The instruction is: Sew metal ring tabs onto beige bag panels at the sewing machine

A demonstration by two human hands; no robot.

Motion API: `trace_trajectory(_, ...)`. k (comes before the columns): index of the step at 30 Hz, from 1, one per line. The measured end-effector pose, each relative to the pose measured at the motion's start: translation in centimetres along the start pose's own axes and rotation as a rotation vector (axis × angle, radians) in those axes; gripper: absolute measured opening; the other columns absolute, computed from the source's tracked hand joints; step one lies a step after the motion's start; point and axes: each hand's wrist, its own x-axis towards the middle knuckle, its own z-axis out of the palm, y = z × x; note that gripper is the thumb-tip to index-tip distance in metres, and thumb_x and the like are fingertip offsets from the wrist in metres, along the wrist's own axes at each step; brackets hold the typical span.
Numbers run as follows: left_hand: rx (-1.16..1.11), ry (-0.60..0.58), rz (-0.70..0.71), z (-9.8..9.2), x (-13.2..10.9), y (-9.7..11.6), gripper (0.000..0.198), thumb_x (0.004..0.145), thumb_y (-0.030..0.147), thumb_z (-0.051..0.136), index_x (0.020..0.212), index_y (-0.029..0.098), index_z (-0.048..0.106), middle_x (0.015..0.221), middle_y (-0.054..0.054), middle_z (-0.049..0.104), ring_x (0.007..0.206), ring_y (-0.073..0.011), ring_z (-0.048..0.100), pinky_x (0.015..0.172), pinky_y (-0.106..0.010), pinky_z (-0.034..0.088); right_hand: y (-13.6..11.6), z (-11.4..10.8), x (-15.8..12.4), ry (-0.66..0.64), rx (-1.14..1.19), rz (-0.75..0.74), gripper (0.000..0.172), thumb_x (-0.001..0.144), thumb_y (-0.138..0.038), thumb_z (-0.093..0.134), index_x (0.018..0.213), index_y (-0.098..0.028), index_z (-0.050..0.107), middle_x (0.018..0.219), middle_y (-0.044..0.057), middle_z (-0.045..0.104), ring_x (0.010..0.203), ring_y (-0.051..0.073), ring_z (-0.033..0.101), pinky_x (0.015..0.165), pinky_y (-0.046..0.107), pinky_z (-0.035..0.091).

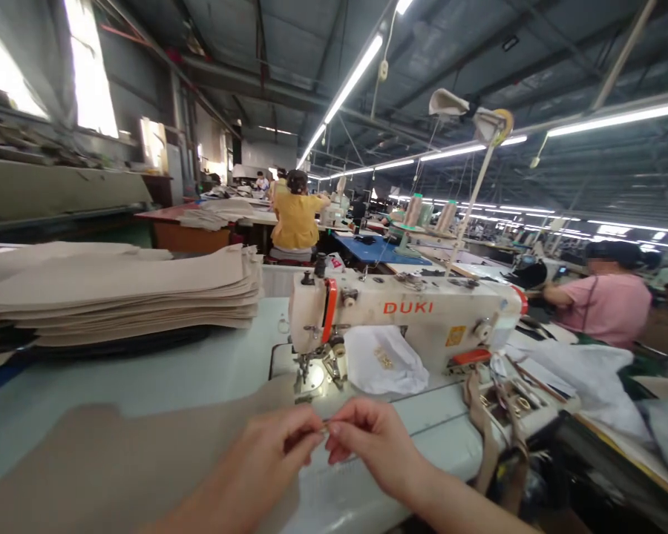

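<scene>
I see my left hand (267, 456) and right hand (375, 443) pinching a small thin object (326, 428) between their fingertips, above a flat beige fabric piece (133, 460), in front of a white DUKI sewing machine (412, 315).

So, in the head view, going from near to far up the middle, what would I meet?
Left hand and right hand, fingertips pinched together → needle plate → sewing machine → person in yellow shirt.

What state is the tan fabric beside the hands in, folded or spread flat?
Spread flat: the tan fabric lies as one smooth sheet on the table, reaching toward the sewing machine.
</scene>
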Motion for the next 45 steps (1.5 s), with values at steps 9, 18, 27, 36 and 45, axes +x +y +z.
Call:
trace_trajectory(9, -0.425, -0.112, -0.119, 0.0, 2.4, -2.2, 0.028, 0.067, 0.042, 0.057, 0.074, 0.017, 0.069, 0.070, -0.001, 0.068, 0.071, -0.0182, 0.062, 0.066, -0.025, 0.050, 0.6, -0.5, 1.7, -0.045, 0.041, 0.131, 0.050, 0.067, -0.061, 0.068, 0.076, -0.012, 0.062, 0.064, 0.003, 0.066, 0.053, 0.012, 0.063, 0.054, 0.023, 0.048)
trace_trajectory(18, -0.478, -0.011, -0.249, -0.7, 3.1, -6.2, 0.032, 0.058, 0.048, 0.065, 0.067, 0.017, 0.066, 0.065, -0.002, 0.067, 0.064, -0.0181, 0.060, 0.064, -0.027, 0.050, -2.2, -7.6, 4.5, 0.166, -0.995, -0.120, 0.026, 0.090, -0.020, 0.043, 0.100, -0.013, 0.065, 0.081, 0.006, 0.070, 0.071, 0.014, 0.066, 0.066, 0.024, 0.051)
trace_trajectory(27, -0.500, 0.012, -0.276, 0.2, 3.0, -7.0, 0.036, 0.059, 0.051, 0.063, 0.073, 0.018, 0.068, 0.063, -0.001, 0.063, 0.067, -0.0203, 0.060, 0.066, -0.028, 0.049, -2.4, -11.4, 9.7, -0.017, -1.584, -0.025, 0.014, 0.080, -0.005, 0.057, 0.075, -0.011, 0.068, 0.086, 0.011, 0.069, 0.085, 0.022, 0.063, 0.079, 0.032, 0.046)
trace_trajectory(36, -0.641, 0.009, -0.332, 0.6, 3.5, -7.5, 0.026, 0.052, 0.038, 0.068, 0.069, 0.018, 0.067, 0.063, -0.001, 0.066, 0.065, -0.0187, 0.060, 0.062, -0.025, 0.048, -1.3, -12.1, 10.9, -0.162, -1.745, 0.014, 0.010, 0.087, -0.019, 0.058, 0.084, -0.011, 0.064, 0.094, 0.006, 0.066, 0.092, 0.019, 0.060, 0.084, 0.037, 0.046)
trace_trajectory(45, -0.627, 0.004, -0.304, 0.3, 3.8, -7.6, 0.026, 0.051, 0.040, 0.070, 0.063, 0.018, 0.068, 0.060, -0.002, 0.065, 0.060, -0.0191, 0.059, 0.060, -0.027, 0.049, -1.0, -12.7, 10.6, 0.079, -1.386, -0.097, 0.014, 0.075, -0.006, 0.055, 0.073, -0.013, 0.067, 0.083, 0.010, 0.069, 0.083, 0.021, 0.061, 0.076, 0.029, 0.042)
